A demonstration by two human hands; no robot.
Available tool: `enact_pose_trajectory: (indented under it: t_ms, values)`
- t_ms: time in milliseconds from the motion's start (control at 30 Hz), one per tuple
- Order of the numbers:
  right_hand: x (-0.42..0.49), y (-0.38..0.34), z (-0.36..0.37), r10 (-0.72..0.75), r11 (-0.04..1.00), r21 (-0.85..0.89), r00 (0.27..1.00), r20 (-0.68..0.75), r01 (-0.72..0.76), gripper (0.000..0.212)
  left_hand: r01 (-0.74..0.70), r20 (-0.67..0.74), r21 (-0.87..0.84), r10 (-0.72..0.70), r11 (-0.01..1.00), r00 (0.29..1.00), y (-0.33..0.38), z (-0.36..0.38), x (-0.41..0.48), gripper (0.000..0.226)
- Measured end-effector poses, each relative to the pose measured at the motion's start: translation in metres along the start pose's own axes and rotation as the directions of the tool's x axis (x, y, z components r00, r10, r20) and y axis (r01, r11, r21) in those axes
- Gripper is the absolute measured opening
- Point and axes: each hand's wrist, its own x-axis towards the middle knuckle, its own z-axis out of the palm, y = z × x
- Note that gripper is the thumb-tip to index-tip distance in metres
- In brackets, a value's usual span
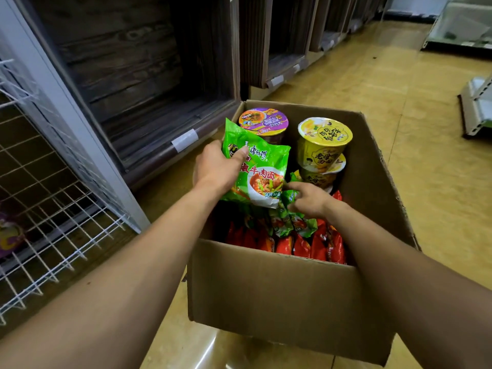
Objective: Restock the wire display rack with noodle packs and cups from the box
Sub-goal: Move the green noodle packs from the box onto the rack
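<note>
head view: box (271,288) holds noodle packs (300,246), cups (323,139).

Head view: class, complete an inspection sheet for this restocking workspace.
Surface: glossy tan floor tiles.
Job's things: open cardboard box holding red packs, yellow cups, purple cup; white wire rack at left.
Clutter: nothing seen.
Grippers: left hand holds lifted green pack; right hand pinches second green pack in box.
Cables: nothing seen.
Surroundings: dark wooden shelving; grey shelf parts on floor, right.
</note>
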Motion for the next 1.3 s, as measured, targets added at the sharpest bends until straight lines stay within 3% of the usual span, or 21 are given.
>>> enact_pose_trajectory:
  t_ms: [100, 233, 300, 367, 467, 567, 733, 867, 1167, 1300]
  values:
    - [0.008, 0.004, 0.005, 0.016, 0.987, -0.16, 1.0, -0.027, -0.02, 0.068, -0.01, -0.017, 0.015, 0.01, 1.0, 1.0, -0.001, 0.0, -0.001, 0.039]
    - [0.006, 0.011, 0.005, 0.053, 0.956, -0.286, 0.998, -0.024, -0.058, 0.025, -0.005, -0.044, 0.038, 0.006, 0.999, 0.999, 0.0, 0.0, -0.002, 0.038]
    - [0.004, 0.016, 0.002, 0.063, 0.959, -0.27, 0.995, -0.081, -0.083, 0.018, -0.005, -0.046, 0.041, 0.007, 0.999, 0.999, 0.0, 0.0, -0.002, 0.038]
    - [0.003, 0.022, 0.0, 0.098, 0.973, -0.191, 0.984, -0.15, -0.127, 0.019, -0.007, -0.047, 0.037, 0.008, 0.999, 0.999, 0.0, 0.0, -0.001, 0.039]
    - [0.0, 0.03, -0.008, 0.199, 0.98, 0.076, 0.95, -0.241, -0.186, 0.032, -0.002, -0.025, 0.016, 0.002, 1.0, 1.0, -0.002, -0.001, 0.0, 0.04]
    - [-0.003, 0.03, -0.023, 0.225, 0.954, 0.271, 0.907, -0.356, -0.131, 0.029, -0.003, 0.008, -0.037, 0.003, 0.999, 1.0, -0.004, -0.002, 0.0, 0.044]
    - [-0.018, 0.025, -0.039, 0.198, 0.951, 0.308, 0.833, -0.517, -0.034, 0.032, -0.006, 0.077, -0.123, 0.015, 0.992, 0.997, -0.004, -0.005, -0.003, 0.051]
    - [-0.027, 0.023, -0.05, 0.256, 0.913, 0.408, 0.751, -0.609, 0.02, 0.026, -0.002, 0.08, -0.158, 0.014, 0.987, 0.997, -0.004, -0.006, -0.005, 0.063]
    - [-0.035, 0.001, -0.076, 0.384, 0.81, 0.556, 0.547, -0.744, 0.187, 0.028, 0.073, 0.094, -0.286, -0.048, 0.955, 0.994, -0.006, -0.01, -0.01, 0.045]
    - [-0.037, -0.007, -0.079, 0.398, 0.733, 0.627, 0.583, -0.708, 0.262, 0.022, 0.103, 0.093, -0.323, -0.077, 0.941, 0.993, -0.005, -0.011, -0.011, 0.047]
